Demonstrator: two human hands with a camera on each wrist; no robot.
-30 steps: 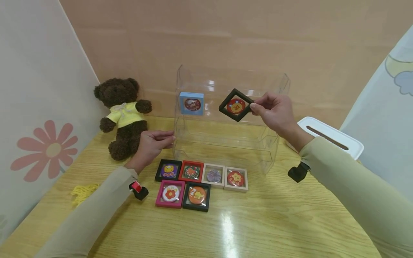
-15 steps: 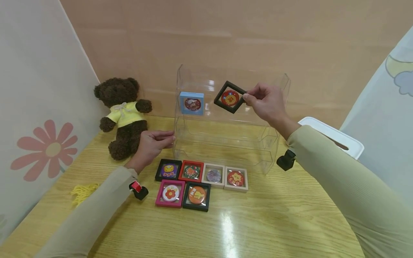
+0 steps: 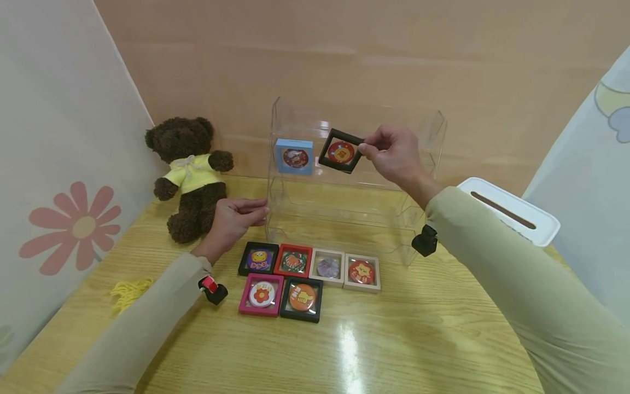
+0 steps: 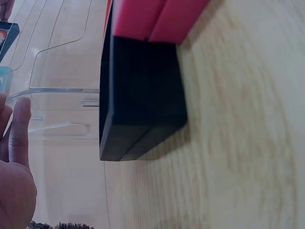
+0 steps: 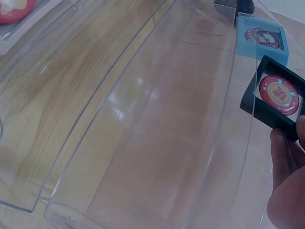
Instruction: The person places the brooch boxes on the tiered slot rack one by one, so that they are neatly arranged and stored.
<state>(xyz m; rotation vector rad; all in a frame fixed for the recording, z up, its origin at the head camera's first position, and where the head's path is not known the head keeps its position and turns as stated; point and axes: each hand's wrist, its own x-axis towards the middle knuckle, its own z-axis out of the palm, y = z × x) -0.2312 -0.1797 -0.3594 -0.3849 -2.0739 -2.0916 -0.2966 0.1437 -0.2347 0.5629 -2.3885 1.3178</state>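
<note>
In the head view my right hand [image 3: 394,155] pinches a black square display frame [image 3: 340,151] by its right corner. The frame holds a red and gold round badge and hangs slightly tilted at the upper tier of a clear acrylic display rack [image 3: 344,219]. To its left, a light-blue frame [image 3: 294,157] with a round badge stands on that tier. My left hand [image 3: 237,221] pinches the left side edge of the rack. In the right wrist view the black frame [image 5: 252,102] sits between thumb and fingers, close to the blue one [image 5: 262,38].
Before the rack, several framed badges [image 3: 327,267] lie in two rows on the wooden table [image 3: 408,339]. A brown teddy bear [image 3: 194,180] in a yellow top sits at the left, near yellow yarn [image 3: 130,294]. A white tissue box [image 3: 512,210] stands at the right.
My right hand has moved left with the black frame, bringing it nearer the blue frame and turning it from a diamond tilt closer to level. My left hand stays at the rack's side.
</note>
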